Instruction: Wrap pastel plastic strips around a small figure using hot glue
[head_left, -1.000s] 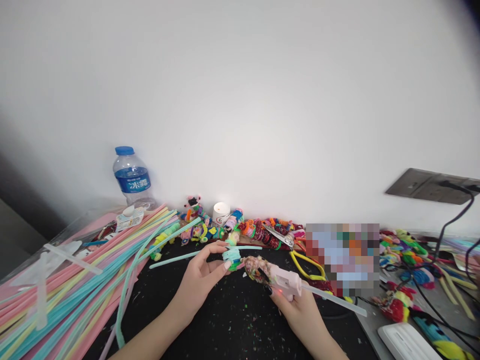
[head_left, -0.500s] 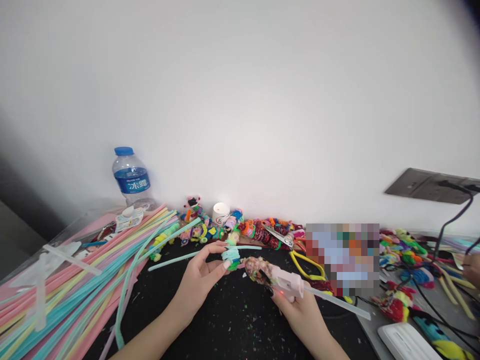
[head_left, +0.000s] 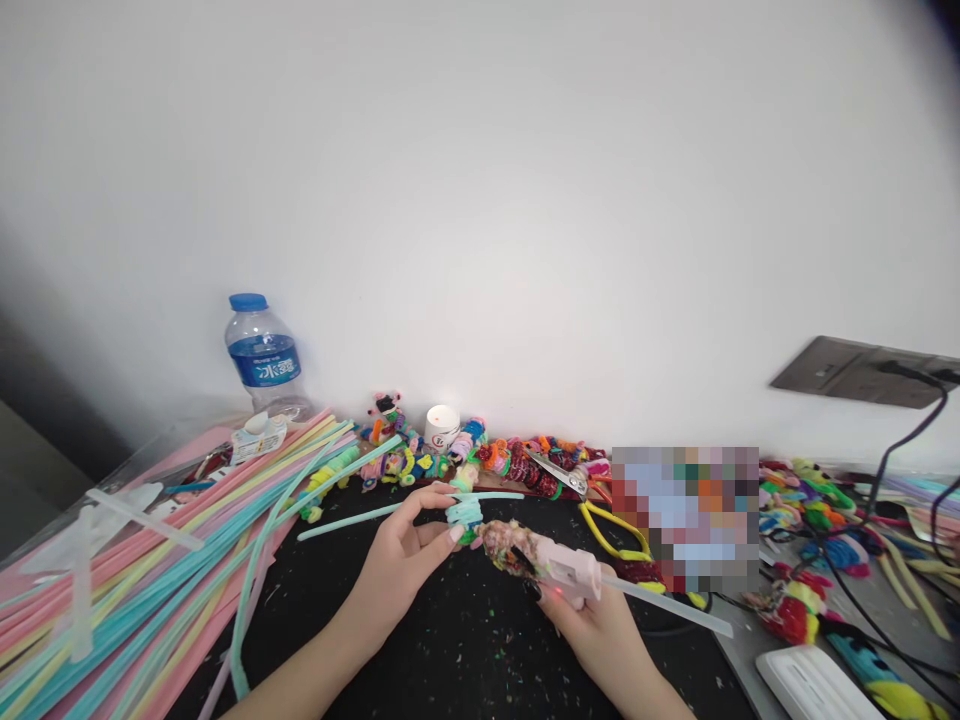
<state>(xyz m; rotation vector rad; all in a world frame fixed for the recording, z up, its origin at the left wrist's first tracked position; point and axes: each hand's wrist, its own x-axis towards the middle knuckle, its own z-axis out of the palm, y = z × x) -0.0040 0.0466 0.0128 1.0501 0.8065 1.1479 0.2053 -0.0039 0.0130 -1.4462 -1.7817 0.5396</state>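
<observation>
My left hand (head_left: pixel 397 555) pinches a small teal coil of pipe cleaner (head_left: pixel 465 515), whose long teal tail (head_left: pixel 352 517) trails left over the black mat (head_left: pixel 450 650). My right hand (head_left: pixel 600 630) grips a pink hot glue gun (head_left: pixel 559 570). Its nozzle end, crusted with fuzz and old glue, points left and touches the coil. A clear glue stick (head_left: pixel 667 607) sticks out of the gun's back toward the right.
A big pile of pastel pipe cleaners (head_left: pixel 150 560) covers the left side. A water bottle (head_left: pixel 264 357) stands by the wall. Small fuzzy figures (head_left: pixel 480 455), a lit candle (head_left: pixel 442 425) and scissors (head_left: pixel 559 472) line the back. Cables (head_left: pixel 892 460) and more figures lie right.
The glue gun's nozzle has shifted slightly left, up to the teal coil. My left hand has stayed put on the coil.
</observation>
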